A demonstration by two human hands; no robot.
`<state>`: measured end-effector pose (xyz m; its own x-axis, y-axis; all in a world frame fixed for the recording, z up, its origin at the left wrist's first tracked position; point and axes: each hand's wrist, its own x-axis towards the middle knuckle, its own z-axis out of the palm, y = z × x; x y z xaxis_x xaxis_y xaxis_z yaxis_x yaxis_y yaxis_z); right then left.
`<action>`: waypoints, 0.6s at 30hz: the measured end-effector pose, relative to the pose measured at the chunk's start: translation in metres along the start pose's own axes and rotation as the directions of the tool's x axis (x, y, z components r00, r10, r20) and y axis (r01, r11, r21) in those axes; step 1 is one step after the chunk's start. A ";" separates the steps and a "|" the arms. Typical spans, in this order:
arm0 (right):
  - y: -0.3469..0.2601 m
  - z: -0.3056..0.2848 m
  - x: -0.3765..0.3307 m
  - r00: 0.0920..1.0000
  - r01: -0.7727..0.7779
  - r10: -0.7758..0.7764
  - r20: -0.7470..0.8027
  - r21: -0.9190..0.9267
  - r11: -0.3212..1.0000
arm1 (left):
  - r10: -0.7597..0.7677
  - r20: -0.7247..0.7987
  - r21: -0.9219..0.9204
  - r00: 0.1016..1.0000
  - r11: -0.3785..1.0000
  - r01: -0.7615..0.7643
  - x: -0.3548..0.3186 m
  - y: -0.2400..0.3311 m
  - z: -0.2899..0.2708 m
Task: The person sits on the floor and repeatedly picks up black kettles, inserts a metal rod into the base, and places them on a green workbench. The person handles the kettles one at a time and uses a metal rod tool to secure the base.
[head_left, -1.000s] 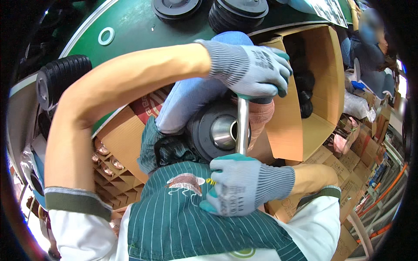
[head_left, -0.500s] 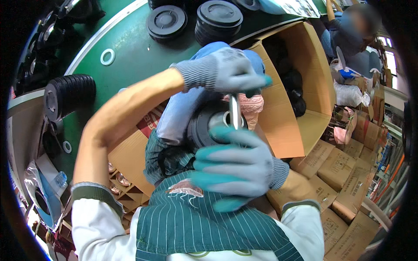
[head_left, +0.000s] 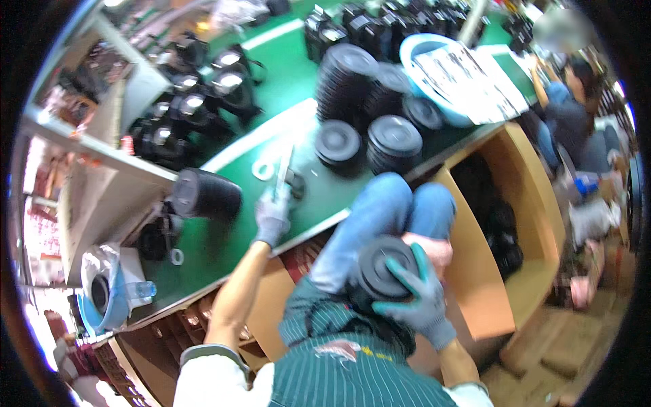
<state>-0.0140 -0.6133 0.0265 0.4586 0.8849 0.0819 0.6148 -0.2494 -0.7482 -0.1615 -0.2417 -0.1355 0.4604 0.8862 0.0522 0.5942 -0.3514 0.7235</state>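
Observation:
My left hand (head_left: 273, 216), in a grey glove with teal fingers, reaches over the green tabletop. It is closed round the near end of a long, shiny metal tool (head_left: 285, 169); motion blur hides the tool's exact kind. A small dark piece lies beside those fingers. Down at my lap, a black round part (head_left: 383, 268) with a ringed flat top rests against my thighs. My right hand (head_left: 422, 305), gloved alike, grips it from the right, thumb and fingers spread over its top and rim. Its underside is hidden.
Stacks of black discs (head_left: 393, 141) stand on the green table (head_left: 315, 197), with a white ring (head_left: 262, 169) and a light blue basin (head_left: 461, 112) nearby. Dark assemblies with shiny parts fill the back. An open cardboard box (head_left: 485, 298) stands at my right; another person sits beyond.
The left hand has moved from above my lap out to the table with the metal tool. The right hand has shifted onto the black part's top. My view has swung left.

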 end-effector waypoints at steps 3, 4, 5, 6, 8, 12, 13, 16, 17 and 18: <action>-0.022 -0.031 0.006 0.990 0.069 -0.071 -0.122 -0.024 0.997 | -0.112 0.046 0.169 0.993 0.980 0.103 0.011 0.014 0.011; -0.025 -0.040 0.013 0.980 0.081 -0.072 -0.185 0.041 0.996 | -0.118 0.072 0.200 0.990 0.975 0.101 0.008 0.015 -0.003; -0.027 -0.044 0.023 0.969 0.086 -0.058 -0.238 0.109 0.990 | -0.130 0.084 0.257 0.988 0.961 0.105 0.004 0.014 -0.015; -0.035 -0.043 0.039 0.945 0.091 0.036 -0.325 0.367 0.926 | -0.146 0.117 0.321 0.982 0.942 0.102 0.004 0.010 -0.023; -0.037 -0.036 0.069 0.925 0.074 0.183 -0.333 0.630 0.773 | -0.056 0.099 0.297 0.994 0.955 0.024 -0.010 0.006 -0.043; 0.012 -0.006 0.104 0.967 -0.017 0.254 -0.012 0.994 0.112 | 0.504 -0.164 0.131 0.848 0.863 -0.488 -0.052 0.045 -0.102; 0.011 0.005 0.120 0.969 -0.072 0.231 0.088 0.994 -0.080 | 0.648 -0.098 0.023 0.755 0.760 -0.649 -0.065 0.051 -0.121; 0.016 0.041 0.156 0.952 -0.174 0.215 0.217 0.964 -0.203 | 0.770 -0.081 -0.004 0.632 0.634 -0.773 -0.077 0.109 -0.149; 0.005 0.051 0.169 0.940 -0.211 0.209 0.271 0.939 -0.272 | 0.776 -0.096 -0.012 0.624 0.626 -0.780 -0.073 0.114 -0.147; 0.003 0.056 0.181 0.932 -0.251 0.214 0.292 0.947 -0.200 | 0.339 0.041 -0.327 0.940 0.893 -0.308 -0.071 0.107 -0.139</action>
<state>0.0353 -0.4320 0.0025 0.3720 0.8863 -0.2760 -0.8455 0.2009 -0.4947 -0.2226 -0.3001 0.0336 0.6614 0.7011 0.2665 0.1731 -0.4884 0.8553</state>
